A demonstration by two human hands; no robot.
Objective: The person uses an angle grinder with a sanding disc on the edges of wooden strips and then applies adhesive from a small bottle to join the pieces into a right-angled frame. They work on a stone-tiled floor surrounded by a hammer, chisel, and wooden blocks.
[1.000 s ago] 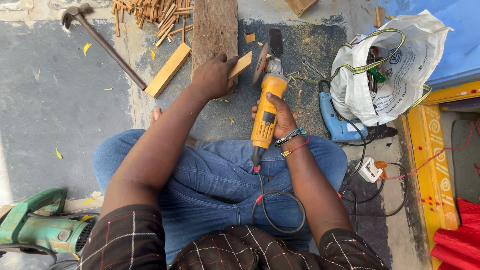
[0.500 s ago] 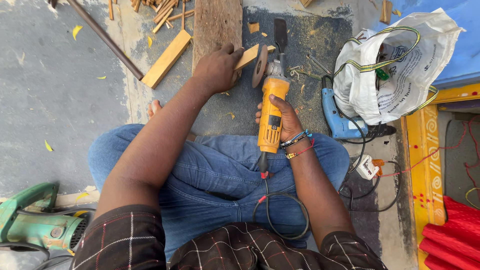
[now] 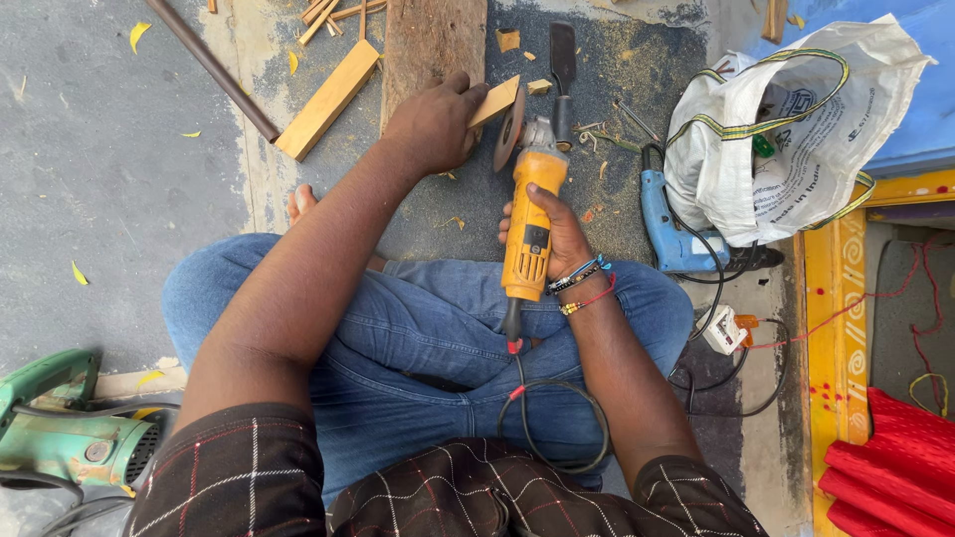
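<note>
I sit cross-legged on the ground in blue jeans. My left hand [image 3: 430,127] grips a small flat piece of wood [image 3: 495,100] and holds its edge against the sanding disc [image 3: 511,142] of a yellow angle grinder [image 3: 529,221]. My right hand [image 3: 559,236] is wrapped around the grinder's yellow body, its wrist wearing several thread bracelets. The grinder's black cord [image 3: 557,408] loops over my lap. Sawdust covers the ground under the disc.
A wide wooden plank [image 3: 430,40], a pale wood block [image 3: 328,99] and a chisel [image 3: 563,70] lie ahead. A blue drill [image 3: 668,227] and a white bag [image 3: 786,129] are at right. A green power tool [image 3: 62,438] sits at lower left.
The view has shifted so the scene sits lower and closer. Both hands keep their hold, with the wood piece staying at the grinder's disc.
</note>
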